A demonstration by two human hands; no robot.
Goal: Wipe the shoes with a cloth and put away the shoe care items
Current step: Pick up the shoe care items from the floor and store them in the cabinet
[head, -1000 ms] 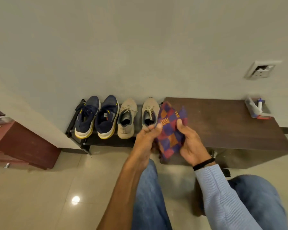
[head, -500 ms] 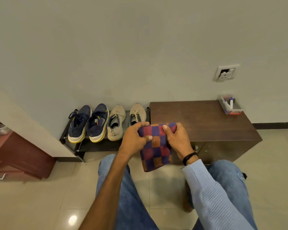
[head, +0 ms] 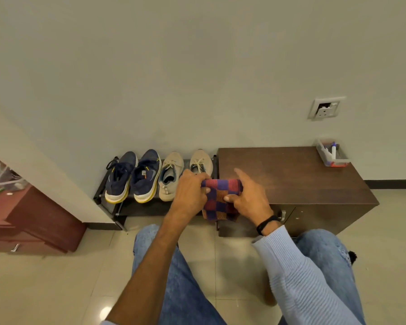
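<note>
A checked red, purple and orange cloth (head: 220,198) is folded into a small rectangle and held between both hands in front of the cabinet's left corner. My left hand (head: 189,193) pinches its left edge. My right hand (head: 251,198) grips its right side, forefinger lifted. On a low black rack (head: 108,202) against the wall stand a navy pair of trainers with yellow soles (head: 134,177) and a beige laced pair (head: 185,171). The right beige shoe is partly hidden behind my left hand.
A dark brown cabinet (head: 302,177) stands right of the rack, with a small clear tray of bottles (head: 332,153) at its back right corner. A reddish drawer unit (head: 31,221) is at the left. My knees in jeans fill the lower frame, over a tiled floor.
The cloth went from open and loosely held to folded smaller between both hands. The view has drawn back from the shoes, and my right forefinger has lifted off the cloth.
</note>
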